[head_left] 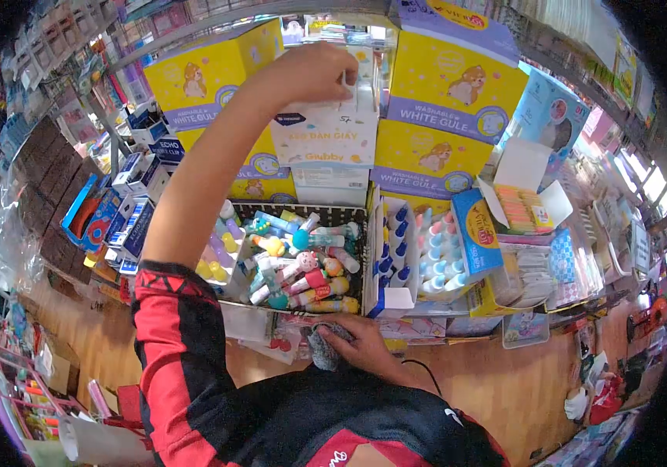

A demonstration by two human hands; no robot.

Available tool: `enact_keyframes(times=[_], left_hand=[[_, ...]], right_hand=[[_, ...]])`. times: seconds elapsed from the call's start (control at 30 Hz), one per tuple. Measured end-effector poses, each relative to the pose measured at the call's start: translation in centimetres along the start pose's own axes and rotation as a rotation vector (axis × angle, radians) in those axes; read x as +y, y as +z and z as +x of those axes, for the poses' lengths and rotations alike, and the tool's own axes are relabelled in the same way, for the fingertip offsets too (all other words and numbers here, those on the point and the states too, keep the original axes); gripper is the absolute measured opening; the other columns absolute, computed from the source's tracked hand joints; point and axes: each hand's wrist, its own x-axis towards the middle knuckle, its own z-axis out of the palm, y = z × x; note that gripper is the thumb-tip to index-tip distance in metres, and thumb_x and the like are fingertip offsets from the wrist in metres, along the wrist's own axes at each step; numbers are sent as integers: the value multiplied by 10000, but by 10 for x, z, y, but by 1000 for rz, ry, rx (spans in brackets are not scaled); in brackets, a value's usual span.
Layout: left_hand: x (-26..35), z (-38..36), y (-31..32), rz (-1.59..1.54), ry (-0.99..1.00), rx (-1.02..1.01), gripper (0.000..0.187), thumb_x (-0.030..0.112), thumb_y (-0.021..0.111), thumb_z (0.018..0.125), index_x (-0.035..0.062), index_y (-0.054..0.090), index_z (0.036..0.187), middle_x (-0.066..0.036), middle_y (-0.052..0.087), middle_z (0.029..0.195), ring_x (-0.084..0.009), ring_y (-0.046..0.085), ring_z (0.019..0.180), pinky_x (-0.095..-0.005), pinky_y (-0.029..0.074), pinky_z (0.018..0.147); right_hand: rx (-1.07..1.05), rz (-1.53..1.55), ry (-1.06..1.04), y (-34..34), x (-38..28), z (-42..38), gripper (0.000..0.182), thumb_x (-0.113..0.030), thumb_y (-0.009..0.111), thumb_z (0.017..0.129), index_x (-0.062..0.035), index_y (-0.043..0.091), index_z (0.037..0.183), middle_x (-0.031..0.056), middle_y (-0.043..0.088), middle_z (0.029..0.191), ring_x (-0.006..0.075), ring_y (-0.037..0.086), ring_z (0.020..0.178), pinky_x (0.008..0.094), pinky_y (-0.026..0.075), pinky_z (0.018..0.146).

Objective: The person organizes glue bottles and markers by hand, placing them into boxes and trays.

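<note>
My left hand [314,71] is raised at the top of the white glue box marked Glubby [325,140], arm stretched over the shelf. Its fingers are bent together in a pinch by the box's upper edge; what is between them is hidden. Low in front of the shelf, my right hand [360,342] is closed around a bunched grey cloth [324,350]. Between my hands sits a dark basket [271,210] of small glue bottles [302,268] with colourful animal and fruit caps, lying in a jumble.
Yellow and purple glue boxes [458,78] are stacked on both sides of the white box. Blue-capped tubes [399,241], pale glue bottles [442,249] and an open carton of orange packets [524,206] stand right. Blue-white clip boxes [131,226] are left.
</note>
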Motion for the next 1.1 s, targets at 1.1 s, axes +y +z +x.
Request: enact_keyframes(times=[1.1], left_hand=[[-9, 70, 14, 131, -7, -408, 246, 50, 573, 621, 54, 556, 866, -104, 586, 782, -185, 580, 605, -307, 473, 478]], right_hand=[[27, 71, 19, 3, -3, 2, 220, -184, 532, 793, -38, 564, 955, 130, 578, 952, 261, 558, 890, 320, 428, 777]])
